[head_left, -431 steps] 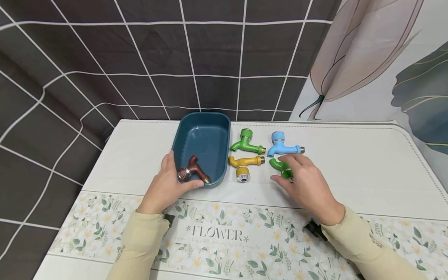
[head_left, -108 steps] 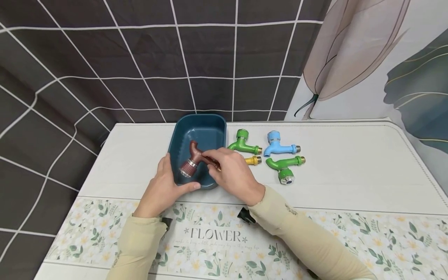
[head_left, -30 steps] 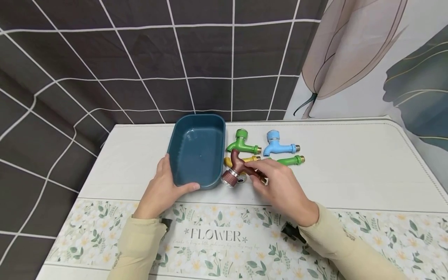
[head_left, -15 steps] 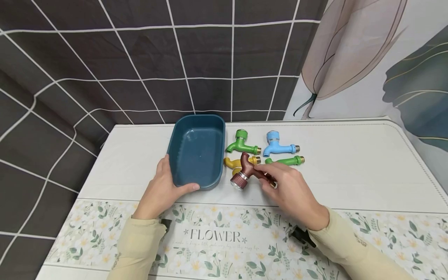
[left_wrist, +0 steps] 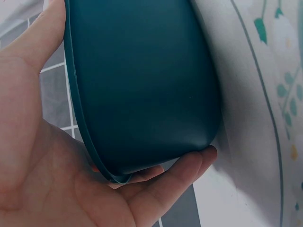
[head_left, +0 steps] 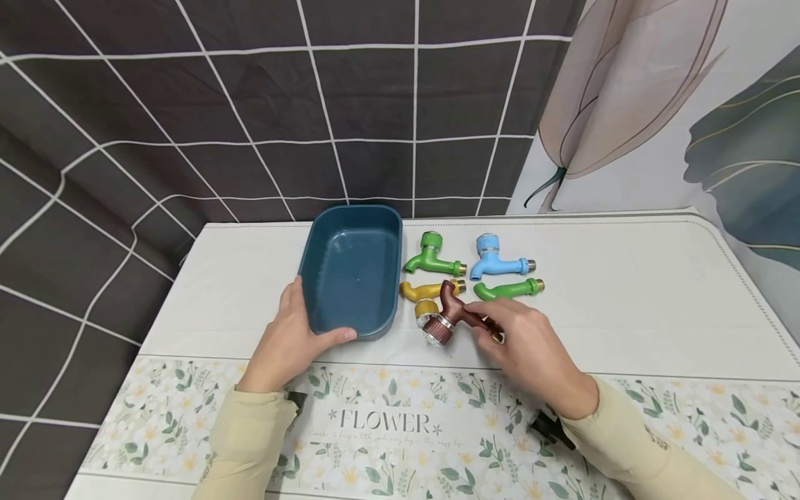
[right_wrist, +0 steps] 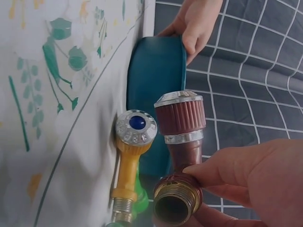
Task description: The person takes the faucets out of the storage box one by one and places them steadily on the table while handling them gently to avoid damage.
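My right hand (head_left: 531,347) pinches a dark brown tap (head_left: 453,312) by its threaded inlet pipe. The tap hangs above the table, just right of a yellow tap (head_left: 421,290), partly overlapping it in the head view. In the right wrist view, the brown tap's ribbed knob (right_wrist: 181,117) points up and its brass thread (right_wrist: 175,204) faces the camera. My left hand (head_left: 290,337) holds the near left corner of a blue plastic basin (head_left: 400,278), thumb along the near rim and fingers on the left side. Nothing lies in the basin.
A green tap (head_left: 435,258) and a light blue tap (head_left: 500,262) lie behind, with another green tap (head_left: 509,288) partly hidden by my right hand. A dark tile-patterned cloth (head_left: 375,167) rises along the table's back edge. A floral strip (head_left: 400,444) covers the table's front.
The brown tap lay in the basin earlier; my right hand has lifted it out and carried it right. In the last second it shifted slightly right and nearer. The left hand stayed.
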Demonstrator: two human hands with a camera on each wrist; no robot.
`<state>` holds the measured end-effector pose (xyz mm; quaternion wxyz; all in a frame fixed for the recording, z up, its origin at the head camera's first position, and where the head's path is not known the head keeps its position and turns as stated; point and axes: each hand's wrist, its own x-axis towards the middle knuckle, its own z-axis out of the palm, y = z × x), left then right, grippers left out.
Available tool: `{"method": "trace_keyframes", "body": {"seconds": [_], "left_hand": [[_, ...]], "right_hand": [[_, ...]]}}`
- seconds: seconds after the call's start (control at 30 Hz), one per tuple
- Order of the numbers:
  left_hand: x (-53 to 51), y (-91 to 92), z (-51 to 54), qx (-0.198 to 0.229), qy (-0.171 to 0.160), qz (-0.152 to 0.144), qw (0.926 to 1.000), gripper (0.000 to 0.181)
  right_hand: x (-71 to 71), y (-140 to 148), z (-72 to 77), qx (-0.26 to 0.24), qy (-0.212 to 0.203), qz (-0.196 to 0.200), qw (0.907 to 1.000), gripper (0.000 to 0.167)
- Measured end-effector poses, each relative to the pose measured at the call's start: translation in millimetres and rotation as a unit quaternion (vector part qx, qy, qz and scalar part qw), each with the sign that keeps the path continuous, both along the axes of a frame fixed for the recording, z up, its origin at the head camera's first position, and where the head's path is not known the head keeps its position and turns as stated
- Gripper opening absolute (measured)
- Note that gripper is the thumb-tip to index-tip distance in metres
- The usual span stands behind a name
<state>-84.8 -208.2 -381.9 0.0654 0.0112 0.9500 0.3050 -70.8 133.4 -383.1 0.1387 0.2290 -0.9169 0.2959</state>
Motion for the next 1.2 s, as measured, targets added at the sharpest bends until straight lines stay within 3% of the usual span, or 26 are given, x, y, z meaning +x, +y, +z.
{"method": "trace_keyframes", "body": {"seconds": [1.2], "left_hand": [[1.0,-0.2,-0.3,0.003,0.001,-0.001,1.0,0.133]], "right_hand": [[1.8,2,-19.6,0.04,-0.053,-0.002,0.9978,0.028]]}}
